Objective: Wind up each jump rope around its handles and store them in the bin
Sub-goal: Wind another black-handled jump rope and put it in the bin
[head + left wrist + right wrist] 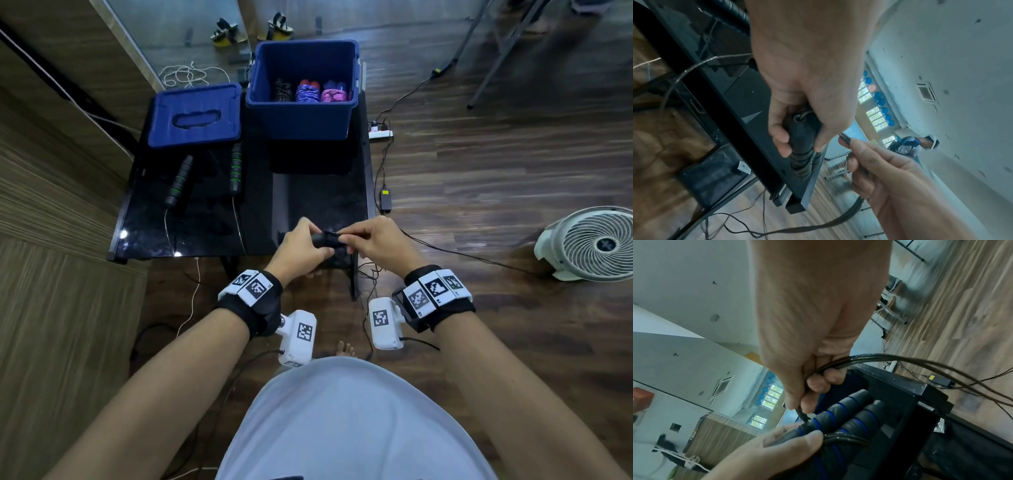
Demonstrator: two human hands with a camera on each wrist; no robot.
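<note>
The table (191, 219) top looked glossy black, mirror-smooth; the bin (301, 113) and lid (195, 116) smooth blue plastic; the jump-rope handles (849, 415) matt ridged foam; the floor (479, 178) wood-grained with a slight sheen

bin (301, 116): on the counter (191, 222), straight beyond the hands, well apart
wound ropes (310, 91): three side by side in the bin
lid (195, 116): just left of the bin, beyond and left of the hands
unwound rope's handles (205, 173): between lid and counter's near edge, left of the hands
fan (589, 243): on the floor, far right of the hands
</note>
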